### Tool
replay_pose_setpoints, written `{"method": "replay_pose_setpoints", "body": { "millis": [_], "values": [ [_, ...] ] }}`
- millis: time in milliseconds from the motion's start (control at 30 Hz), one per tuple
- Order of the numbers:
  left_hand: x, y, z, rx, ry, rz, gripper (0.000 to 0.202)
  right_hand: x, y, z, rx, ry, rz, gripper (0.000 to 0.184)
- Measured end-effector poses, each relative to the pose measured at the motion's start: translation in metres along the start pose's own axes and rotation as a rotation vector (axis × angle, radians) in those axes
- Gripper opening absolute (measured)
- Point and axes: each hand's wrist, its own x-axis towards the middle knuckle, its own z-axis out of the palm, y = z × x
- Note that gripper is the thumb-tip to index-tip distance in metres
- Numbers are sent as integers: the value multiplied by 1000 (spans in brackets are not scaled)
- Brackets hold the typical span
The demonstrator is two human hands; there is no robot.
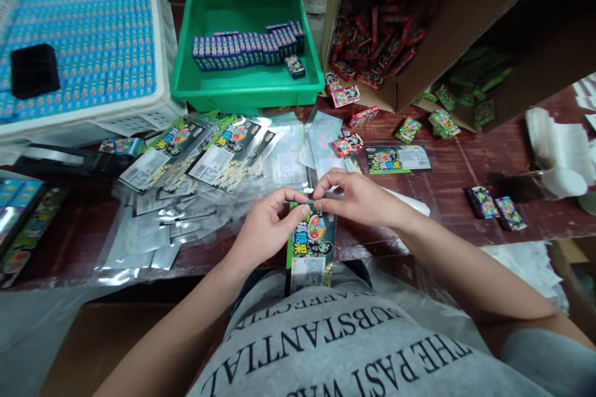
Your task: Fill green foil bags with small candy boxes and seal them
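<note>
A printed plastic pouch (pixel 311 248), black and green with a pale label, hangs upright at the table's front edge, against my shirt. My left hand (pixel 272 223) pinches its top edge between thumb and fingers. Beside it, my right hand (pixel 347 198) is also closed on the top edge, the fingertips of both hands almost touching. Whether the pouch's mouth is parted cannot be made out. Just beyond my right hand lies a small red candy box (pixel 347 145). Left of my hands spreads a pile of similar pouches (pixel 223 155).
A green bin (pixel 246 96) holds a row of small purple boxes (pixel 246 49). At left stands a white crate (pixel 135 121) of blue boxes. Cardboard cartons (pixel 447 25) at the back right hold red and green boxes. Two dark boxes (pixel 496 206) and a cup (pixel 563 183) lie at right.
</note>
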Motion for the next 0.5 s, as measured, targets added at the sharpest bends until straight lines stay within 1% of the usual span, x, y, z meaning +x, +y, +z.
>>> {"method": "replay_pose_setpoints", "body": {
  "millis": [100,167,233,300,367,400,467,500],
  "values": [
    [-4,0,0,-30,5,-13,15,-6,-1,7,-161,148,-103,21],
    [-9,-1,0,-52,6,3,16,-14,-2,12,-296,209,-189,19],
    [-18,-4,-2,-65,2,40,22,-19,-1,17,-415,188,-245,12],
    [-31,-8,-4,-79,23,88,34,-15,2,22,-434,111,-263,18],
    [-50,-11,-4,-22,108,137,53,1,-1,32,-357,43,-254,23],
    [-60,-11,-4,51,168,150,67,12,-7,40,-299,29,-253,23],
    [-78,-12,-9,275,321,137,106,41,-28,63,-177,41,-282,19],
    [-86,-14,-16,406,415,116,121,57,-42,78,-118,52,-314,17]
  ]
}}
